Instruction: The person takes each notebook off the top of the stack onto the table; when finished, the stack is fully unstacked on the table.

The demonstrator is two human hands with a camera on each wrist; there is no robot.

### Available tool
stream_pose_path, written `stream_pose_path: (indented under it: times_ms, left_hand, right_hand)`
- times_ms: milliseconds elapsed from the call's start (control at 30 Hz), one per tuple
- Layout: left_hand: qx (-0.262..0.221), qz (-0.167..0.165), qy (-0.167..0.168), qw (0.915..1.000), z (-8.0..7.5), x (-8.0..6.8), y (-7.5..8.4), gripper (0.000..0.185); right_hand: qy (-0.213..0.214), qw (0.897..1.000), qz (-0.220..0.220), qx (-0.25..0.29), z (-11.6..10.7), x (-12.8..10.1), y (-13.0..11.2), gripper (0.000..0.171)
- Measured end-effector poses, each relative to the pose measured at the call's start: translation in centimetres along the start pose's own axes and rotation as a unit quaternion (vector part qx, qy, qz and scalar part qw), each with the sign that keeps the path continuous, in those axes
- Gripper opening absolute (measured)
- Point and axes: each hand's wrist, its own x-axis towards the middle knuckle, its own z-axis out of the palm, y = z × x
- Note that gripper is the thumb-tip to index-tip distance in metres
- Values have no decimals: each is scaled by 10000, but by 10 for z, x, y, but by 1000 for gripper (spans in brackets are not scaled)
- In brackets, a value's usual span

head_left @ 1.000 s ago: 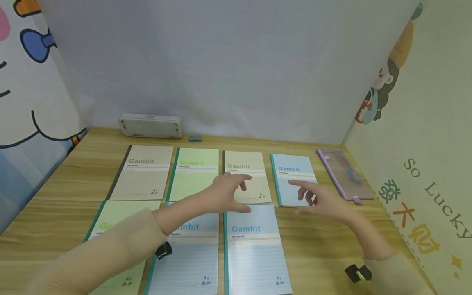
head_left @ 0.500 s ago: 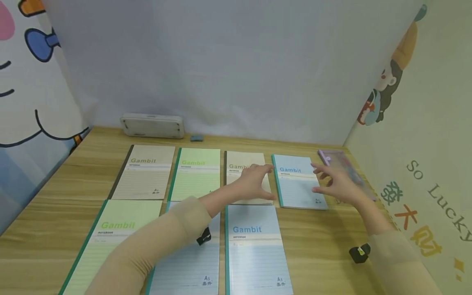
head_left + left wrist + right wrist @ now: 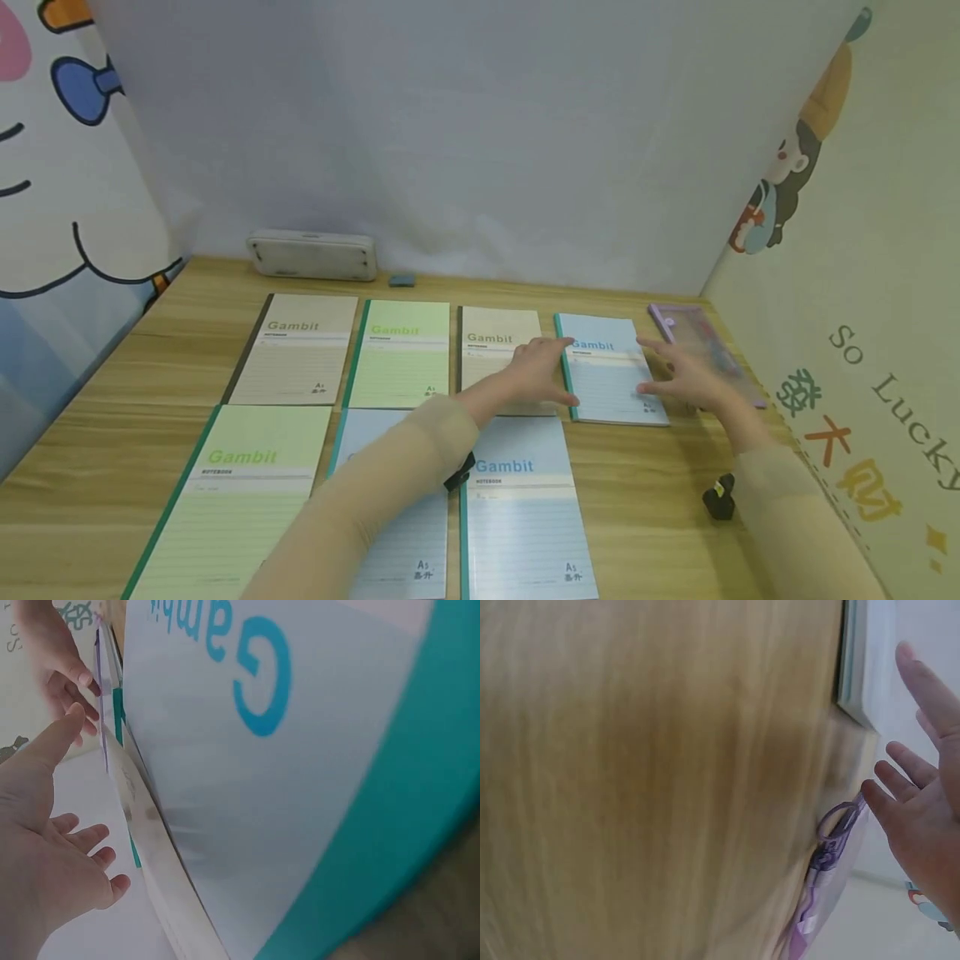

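A small light-blue Gambit notebook (image 3: 609, 379) with a teal spine lies flat at the right end of the back row. My left hand (image 3: 536, 372) is at its spine side, thumb and fingers spread, over part of a beige notebook (image 3: 495, 325). On the opposite side my right hand (image 3: 690, 375) overlaps the notebook's right edge, thumb and fingers apart. The left wrist view shows both hands (image 3: 60, 847) with loosely bent fingers and nothing in the palms. In the right wrist view, the fingers are beside the notebook's thick page edge (image 3: 855, 667).
Green (image 3: 401, 350) and beige (image 3: 292, 350) notebooks continue the back row. Larger green (image 3: 232, 483) and blue (image 3: 525, 525) ones fill the front row. A purple-edged mesh pouch (image 3: 705, 342) lies right of the hands. A white case (image 3: 311, 256) and small grey-blue block (image 3: 402, 281) are by the back wall.
My left hand has moved right, from over the beige notebook to the blue one's spine. The right hand has shifted right, off the blue notebook's face to its right edge.
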Motion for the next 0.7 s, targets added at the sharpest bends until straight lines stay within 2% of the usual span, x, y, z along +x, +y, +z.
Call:
stream_pose_path:
  times_ms: [100, 333, 533, 700]
  left_hand:
    - [78, -53, -40, 9999, 3, 4, -3, 100]
    - [146, -123, -175, 9997, 6, 9, -9, 102]
    - [174, -256, -324, 9990, 11, 13, -11, 102]
    - [193, -269, -302, 9990, 11, 13, -11, 100]
  right_hand:
    - [-106, 9998, 103, -148, 2, 1, 4, 91]
    - [-374, 9987, 280, 200, 9, 5, 9, 89]
    - [-301, 9984, 385, 297, 10, 7, 14, 90]
    - [-252, 9983, 377, 380, 11, 8, 15, 90]
